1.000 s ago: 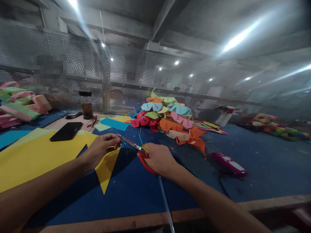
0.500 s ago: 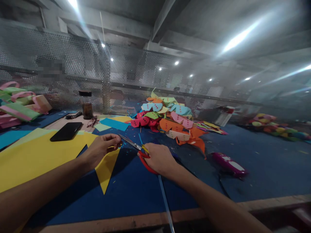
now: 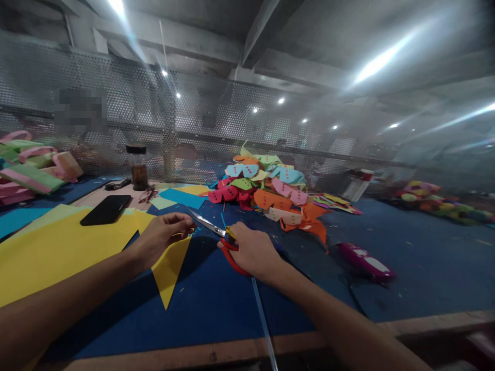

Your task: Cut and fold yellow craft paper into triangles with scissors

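Observation:
My left hand (image 3: 162,234) pinches the upper edge of a yellow paper piece (image 3: 170,268) that tapers to a point toward me on the blue table mat (image 3: 216,304). My right hand (image 3: 253,252) grips red-handled scissors (image 3: 216,234), fingers through the loops. The steel blades point left toward the paper's top corner, close to my left fingertips. I cannot tell whether the blades are touching the paper.
A large yellow sheet (image 3: 50,247) with a black phone (image 3: 105,209) on it lies at left. A heap of coloured paper cut-outs (image 3: 270,193) sits behind the hands. A pink tool (image 3: 365,261) lies at right, a dark jar (image 3: 138,167) at the back, a thin rod (image 3: 265,324) near the table edge.
The scissors' blades and my right hand have shifted very slightly up and left. My left hand holds the yellow piece as before.

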`<act>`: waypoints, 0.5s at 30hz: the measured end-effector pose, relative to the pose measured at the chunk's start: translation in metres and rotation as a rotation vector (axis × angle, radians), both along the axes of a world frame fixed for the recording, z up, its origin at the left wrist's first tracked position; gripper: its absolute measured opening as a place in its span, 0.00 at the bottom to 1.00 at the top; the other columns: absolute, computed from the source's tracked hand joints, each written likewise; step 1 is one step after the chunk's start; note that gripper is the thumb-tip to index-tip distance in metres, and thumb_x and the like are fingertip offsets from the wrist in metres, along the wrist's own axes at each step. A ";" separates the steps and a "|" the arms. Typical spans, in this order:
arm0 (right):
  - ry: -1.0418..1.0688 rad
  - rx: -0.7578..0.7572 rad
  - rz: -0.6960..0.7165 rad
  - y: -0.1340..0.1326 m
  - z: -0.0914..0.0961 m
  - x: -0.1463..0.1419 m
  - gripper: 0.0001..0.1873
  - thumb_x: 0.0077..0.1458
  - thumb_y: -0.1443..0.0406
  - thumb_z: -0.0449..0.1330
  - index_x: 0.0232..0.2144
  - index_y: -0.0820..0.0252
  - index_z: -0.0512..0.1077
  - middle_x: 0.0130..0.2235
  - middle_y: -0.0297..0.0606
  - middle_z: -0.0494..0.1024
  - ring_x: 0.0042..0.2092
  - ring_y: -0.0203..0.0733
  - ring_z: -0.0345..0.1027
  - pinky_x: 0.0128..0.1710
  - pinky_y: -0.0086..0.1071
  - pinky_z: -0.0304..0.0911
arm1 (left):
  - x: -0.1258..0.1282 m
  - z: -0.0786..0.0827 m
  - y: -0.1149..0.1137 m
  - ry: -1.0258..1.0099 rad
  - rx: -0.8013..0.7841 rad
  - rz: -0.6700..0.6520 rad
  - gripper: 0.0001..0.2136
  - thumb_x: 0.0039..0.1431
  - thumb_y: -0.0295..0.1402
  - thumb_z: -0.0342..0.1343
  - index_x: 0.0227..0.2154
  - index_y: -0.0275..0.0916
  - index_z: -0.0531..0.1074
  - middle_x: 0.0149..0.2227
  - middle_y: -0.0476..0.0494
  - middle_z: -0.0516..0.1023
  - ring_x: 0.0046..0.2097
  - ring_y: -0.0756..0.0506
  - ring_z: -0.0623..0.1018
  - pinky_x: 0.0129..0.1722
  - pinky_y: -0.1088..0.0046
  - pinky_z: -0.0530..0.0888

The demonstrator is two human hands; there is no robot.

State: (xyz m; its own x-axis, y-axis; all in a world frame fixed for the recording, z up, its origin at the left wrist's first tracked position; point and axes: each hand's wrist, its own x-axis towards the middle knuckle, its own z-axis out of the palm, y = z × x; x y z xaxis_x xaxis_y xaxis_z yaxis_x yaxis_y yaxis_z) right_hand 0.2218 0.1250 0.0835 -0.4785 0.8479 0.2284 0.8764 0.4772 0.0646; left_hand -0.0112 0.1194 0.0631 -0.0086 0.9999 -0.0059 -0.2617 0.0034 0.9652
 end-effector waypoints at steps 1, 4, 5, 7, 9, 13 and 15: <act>-0.001 0.005 0.002 0.001 -0.001 0.000 0.20 0.65 0.49 0.53 0.45 0.58 0.71 0.46 0.40 0.77 0.41 0.48 0.76 0.33 0.34 0.59 | 0.000 0.000 0.000 0.001 0.002 0.006 0.18 0.33 0.41 0.78 0.25 0.36 0.79 0.24 0.49 0.78 0.27 0.53 0.71 0.27 0.80 0.67; 0.004 0.018 0.004 0.002 -0.003 0.001 0.21 0.65 0.48 0.53 0.46 0.58 0.71 0.45 0.40 0.77 0.41 0.48 0.76 0.33 0.34 0.59 | 0.000 0.000 0.000 -0.006 0.003 0.019 0.18 0.33 0.41 0.78 0.24 0.36 0.79 0.25 0.49 0.78 0.28 0.53 0.71 0.28 0.79 0.67; 0.004 0.018 0.004 0.002 -0.003 0.001 0.21 0.65 0.48 0.53 0.46 0.58 0.71 0.45 0.40 0.77 0.41 0.48 0.76 0.34 0.34 0.60 | 0.000 0.000 0.000 -0.010 0.003 0.021 0.18 0.33 0.41 0.78 0.24 0.36 0.79 0.25 0.49 0.77 0.28 0.53 0.71 0.28 0.79 0.68; 0.000 0.014 0.004 0.002 -0.003 0.001 0.21 0.65 0.48 0.53 0.46 0.58 0.71 0.45 0.40 0.77 0.41 0.48 0.76 0.34 0.34 0.60 | -0.001 0.000 0.001 -0.018 0.007 0.018 0.17 0.34 0.41 0.77 0.23 0.36 0.78 0.26 0.48 0.78 0.28 0.53 0.71 0.29 0.78 0.68; -0.005 0.008 0.000 0.001 -0.002 0.001 0.21 0.65 0.48 0.53 0.46 0.58 0.71 0.45 0.40 0.77 0.42 0.47 0.76 0.35 0.33 0.60 | -0.001 -0.001 0.001 -0.024 0.016 0.015 0.17 0.34 0.41 0.77 0.23 0.36 0.78 0.27 0.48 0.79 0.28 0.52 0.71 0.30 0.77 0.69; -0.012 -0.009 -0.011 -0.001 0.001 0.000 0.21 0.65 0.49 0.53 0.46 0.58 0.71 0.46 0.41 0.76 0.42 0.47 0.76 0.35 0.34 0.61 | -0.001 0.000 0.000 -0.035 0.019 0.015 0.18 0.35 0.41 0.77 0.24 0.36 0.78 0.28 0.47 0.79 0.29 0.52 0.72 0.31 0.77 0.69; -0.010 -0.011 -0.012 -0.001 0.002 0.000 0.21 0.65 0.49 0.52 0.46 0.58 0.71 0.46 0.41 0.76 0.42 0.48 0.76 0.35 0.34 0.61 | 0.000 0.001 0.000 -0.040 0.021 0.012 0.17 0.35 0.41 0.77 0.23 0.35 0.78 0.28 0.47 0.78 0.29 0.52 0.72 0.31 0.77 0.69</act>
